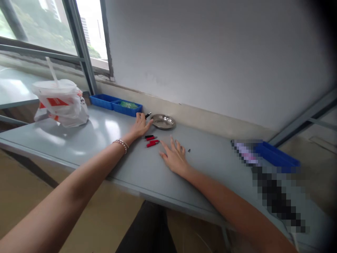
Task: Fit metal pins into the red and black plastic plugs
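Observation:
My left hand (140, 125) is at the back of the grey table, just left of a shallow round metal dish (171, 123). A black pen (148, 115) sticks out between its thumb and fingers, which look closed around it; the rest of the pen is hidden. Several short red and black pens, among them a red pen (152, 144) and a black pen (149, 136), lie on the tabletop between my hands. My right hand (174, 157) is open over the table with fingers spread, just right of these pens. A tiny dark piece (189, 150) lies beside its fingers.
Blue trays (103, 102) stand along the wall, one holding something green (128, 104). A white plastic bag (61, 103) with a straw stands at left. Another blue tray (277, 158) and a pixelated dark object (276, 191) are at right. Metal frame posts (84, 52) rise at the back.

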